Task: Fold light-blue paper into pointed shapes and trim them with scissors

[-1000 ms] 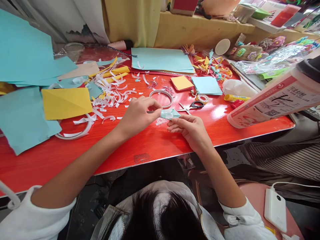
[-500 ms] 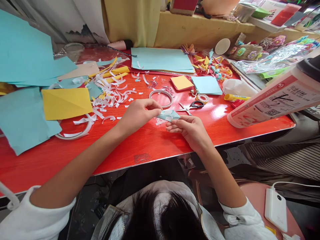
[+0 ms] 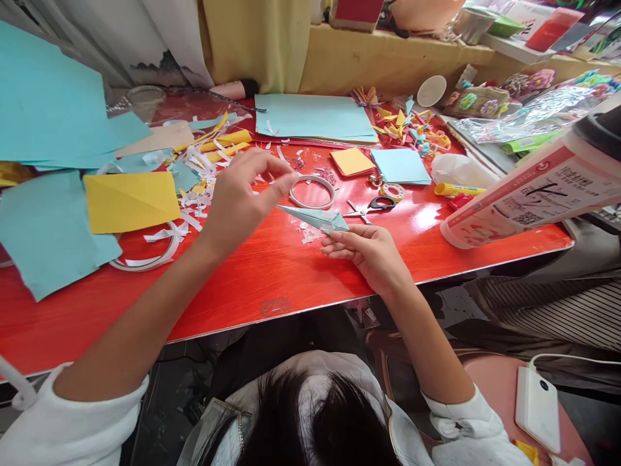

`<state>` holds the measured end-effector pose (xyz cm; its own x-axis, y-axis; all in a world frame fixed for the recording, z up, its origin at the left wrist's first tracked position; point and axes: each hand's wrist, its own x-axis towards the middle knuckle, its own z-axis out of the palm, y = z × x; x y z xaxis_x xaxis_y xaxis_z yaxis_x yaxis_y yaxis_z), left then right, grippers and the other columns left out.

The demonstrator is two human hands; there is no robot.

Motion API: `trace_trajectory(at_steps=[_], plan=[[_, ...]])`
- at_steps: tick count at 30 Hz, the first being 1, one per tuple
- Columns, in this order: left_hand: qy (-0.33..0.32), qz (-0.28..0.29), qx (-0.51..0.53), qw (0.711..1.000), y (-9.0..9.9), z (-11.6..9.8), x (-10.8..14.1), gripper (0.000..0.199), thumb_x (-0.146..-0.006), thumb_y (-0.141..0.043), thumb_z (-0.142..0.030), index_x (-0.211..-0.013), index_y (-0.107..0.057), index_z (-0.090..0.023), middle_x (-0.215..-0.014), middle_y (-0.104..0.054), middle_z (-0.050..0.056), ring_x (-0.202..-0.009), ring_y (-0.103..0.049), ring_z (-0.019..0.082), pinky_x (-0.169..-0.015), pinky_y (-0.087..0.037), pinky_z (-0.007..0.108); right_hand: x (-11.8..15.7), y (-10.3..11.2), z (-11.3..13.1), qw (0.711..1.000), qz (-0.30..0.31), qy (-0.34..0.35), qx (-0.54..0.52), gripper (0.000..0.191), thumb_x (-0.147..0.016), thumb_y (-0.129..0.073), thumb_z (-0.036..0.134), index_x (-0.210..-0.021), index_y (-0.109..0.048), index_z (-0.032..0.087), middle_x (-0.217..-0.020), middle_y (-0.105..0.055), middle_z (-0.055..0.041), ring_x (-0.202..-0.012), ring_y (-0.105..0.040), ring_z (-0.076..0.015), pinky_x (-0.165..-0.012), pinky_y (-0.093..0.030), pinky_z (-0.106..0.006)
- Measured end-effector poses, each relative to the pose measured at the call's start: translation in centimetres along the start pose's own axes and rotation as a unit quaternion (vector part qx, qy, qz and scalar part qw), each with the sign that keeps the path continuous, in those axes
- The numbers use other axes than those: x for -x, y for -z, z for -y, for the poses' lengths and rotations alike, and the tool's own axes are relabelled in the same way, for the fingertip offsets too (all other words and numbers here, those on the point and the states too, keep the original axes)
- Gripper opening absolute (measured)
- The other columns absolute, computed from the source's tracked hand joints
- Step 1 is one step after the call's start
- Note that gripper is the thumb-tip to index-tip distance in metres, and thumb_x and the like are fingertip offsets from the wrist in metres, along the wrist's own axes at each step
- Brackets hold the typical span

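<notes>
A slim, pointed piece of folded light-blue paper (image 3: 317, 219) is pinched at its right end by my right hand (image 3: 366, 254). Its narrow tip points left, with a pale patch near the held end. Up and to the left of that tip is my left hand (image 3: 247, 194), apart from the paper. Its thumb and index fingertips come together, and whether anything small is between them I cannot make out. Just behind the folded paper lies a roll of white tape (image 3: 313, 191). To its right are open scissors (image 3: 369, 208) with black handles. Clear scraps (image 3: 309, 233) lie beneath the paper.
Blue sheets (image 3: 43, 226), a yellow sheet (image 3: 133, 202) and white paper strips (image 3: 194, 210) cover the left of the red table (image 3: 218, 291). Blue squares (image 3: 402, 166) and yellow squares (image 3: 352, 162) sit behind. A tall cup (image 3: 524, 188) leans large at the right.
My left hand has let go of the folded paper's left end and moved up and left. The paper's long tip now shows. My right hand stays in place.
</notes>
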<state>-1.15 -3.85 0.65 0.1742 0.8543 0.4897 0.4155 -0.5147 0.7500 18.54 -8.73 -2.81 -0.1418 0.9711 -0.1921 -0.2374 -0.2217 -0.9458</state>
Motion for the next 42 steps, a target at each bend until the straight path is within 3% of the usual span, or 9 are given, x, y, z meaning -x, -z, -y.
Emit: trace_trajectory(at_steps=[3, 6, 9, 13, 26, 42], plan=[[-0.154, 0.049, -0.151, 0.975, -0.7, -0.3, 0.8, 0.014, -0.084, -0.057, -0.036, -0.083, -0.064, -0.024, -0.087, -0.064, 0.003, -0.097, -0.054, 0.023, -0.094, -0.032, 0.043, 0.0, 0.0, 0.0, 1.0, -0.002, 0.002, 0.0, 0.016, -0.07, -0.075, 0.028, -0.075, -0.073, 0.013, -0.072, -0.074, -0.0056, -0.065, -0.069, -0.0123, -0.068, -0.056, -0.022], [-0.223, 0.112, -0.219, 0.943, -1.6, 0.0, 1.5, 0.017, -0.089, -0.05, -0.033, -0.09, -0.064, -0.023, -0.092, -0.064, 0.005, -0.1, -0.054, 0.025, -0.091, -0.03, 0.045, 0.1, 0.0, -0.1, 1.0, 0.005, 0.011, 0.0, 0.017, -0.07, -0.075, 0.029, -0.077, -0.073, 0.013, -0.074, -0.073, -0.0051, -0.067, -0.07, -0.0124, -0.069, -0.056, -0.022], [-0.235, 0.142, -0.249, 0.929, -1.9, 0.5, 1.9, 0.018, -0.091, -0.046, -0.029, -0.094, -0.062, -0.022, -0.098, -0.063, 0.007, -0.105, -0.054, 0.026, -0.091, -0.029, 0.044, 0.2, 0.0, -0.3, 1.0, 0.001, 0.02, 0.006, 0.019, -0.07, -0.076, 0.032, -0.076, -0.072, 0.014, -0.073, -0.073, -0.0043, -0.067, -0.069, -0.0128, -0.07, -0.057, -0.023], [-0.257, 0.142, -0.278, 0.914, -1.9, 0.8, 2.2, 0.02, -0.092, -0.043, -0.027, -0.097, -0.061, -0.022, -0.1, -0.062, 0.007, -0.105, -0.054, 0.026, -0.089, -0.03, 0.044, 0.3, 0.0, -0.6, 0.998, -0.008, 0.047, 0.027, 0.02, -0.07, -0.076, 0.033, -0.077, -0.071, 0.015, -0.073, -0.073, -0.0035, -0.068, -0.07, -0.014, -0.071, -0.057, -0.026], [-0.252, 0.157, -0.255, 0.92, -2.1, 0.6, 2.3, 0.021, -0.092, -0.043, -0.029, -0.09, -0.063, -0.023, -0.091, -0.062, 0.004, -0.098, -0.055, 0.023, -0.091, -0.032, 0.045, 0.8, -0.4, -0.9, 0.992, -0.018, 0.108, 0.068, 0.016, -0.073, -0.072, 0.03, -0.083, -0.073, 0.017, -0.079, -0.074, -0.0023, -0.077, -0.071, -0.017, -0.08, -0.058, -0.032], [-0.273, 0.166, -0.316, 0.893, -2.2, 0.8, 2.5, 0.023, -0.092, -0.041, -0.029, -0.095, -0.063, -0.024, -0.094, -0.063, 0.005, -0.099, -0.054, 0.023, -0.09, -0.036, 0.046, 0.8, -0.4, -0.9, 0.99, -0.019, 0.118, 0.08, 0.015, -0.075, -0.071, 0.031, -0.083, -0.072, 0.018, -0.078, -0.073, -0.002, -0.076, -0.071, -0.0173, -0.079, -0.058, -0.033]])
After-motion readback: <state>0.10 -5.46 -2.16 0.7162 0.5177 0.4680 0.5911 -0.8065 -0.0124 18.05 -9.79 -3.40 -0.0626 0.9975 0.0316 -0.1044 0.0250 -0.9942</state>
